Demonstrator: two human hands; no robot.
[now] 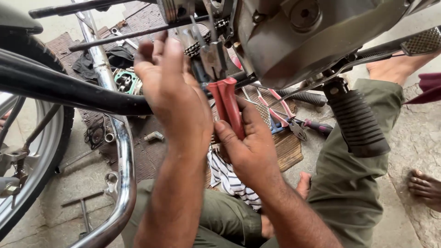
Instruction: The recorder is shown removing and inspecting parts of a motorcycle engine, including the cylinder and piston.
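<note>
Item: red-handled steel pliers [227, 108], centre of the frame. Your right hand [245, 147] is clenched around the two red grips from below; the steel nose points up toward the grey cast-metal engine case [294, 43] at upper centre. What the nose bites on is hidden behind your other hand and a short run of steel chain [197, 46].

Item: your left hand [177, 94], centre-left, raised with its back to the camera. Its fingertips reach up to the chain area; whether they pinch anything you cannot tell, since palm and fingertips face away.

Item: black ribbed rubber footpeg [358, 121], right of centre, in front of your olive-green trouser leg [349, 183].

Item: curved chrome tube [121, 151], lower left, cut off by the bottom edge.

Item: spoked wheel with black tyre [32, 138], far left, only partly in frame.

Item: second pair of pink-handled pliers [285, 112] on the brown ridged mat [289, 149], partly hidden by the engine.

Item: striped cloth [229, 177], mostly hidden by your forearms.

Item: another person's bare foot [425, 186], lower right edge.
</note>
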